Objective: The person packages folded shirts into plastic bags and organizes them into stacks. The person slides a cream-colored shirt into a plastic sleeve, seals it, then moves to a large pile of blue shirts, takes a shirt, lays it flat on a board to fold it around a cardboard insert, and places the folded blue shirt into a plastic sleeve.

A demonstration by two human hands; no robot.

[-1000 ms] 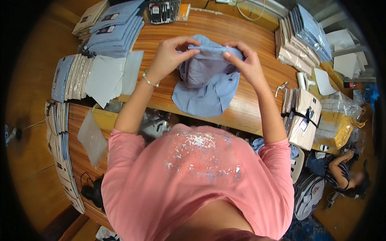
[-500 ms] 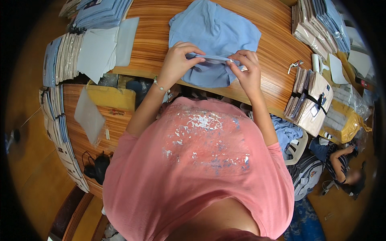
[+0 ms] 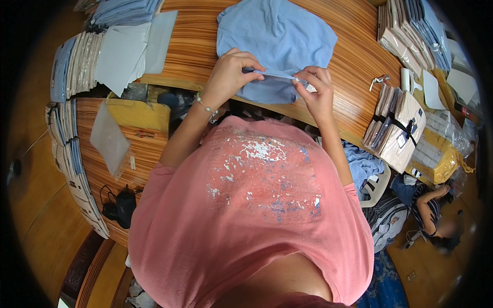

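the light blue cloth garment [image 3: 275,38] lies spread on the striped wooden tabletop [image 3: 354,77], right at its near edge, in front of the person in the pink shirt. its near hem is lifted off the wood and drawn taut between the two hands. the left hand [image 3: 228,77] is closed on the hem with fingers curled over it, and the right hand [image 3: 318,92] pinches the other end between thumb and fingertips. judging from how it lies, the folding looks barely begun: most of the cloth is flat and unfolded, only the near edge is turned up, and no cardboard or bag is on it.

to the left sit grey card sheets [image 3: 120,51] beside a row of packed blue shirts [image 3: 67,64]. to the right, a strapped bundle of packed shirts [image 3: 395,131] stands on edge, with more stacks [image 3: 416,31] beyond. a seated person [image 3: 434,210] is at the lower right.
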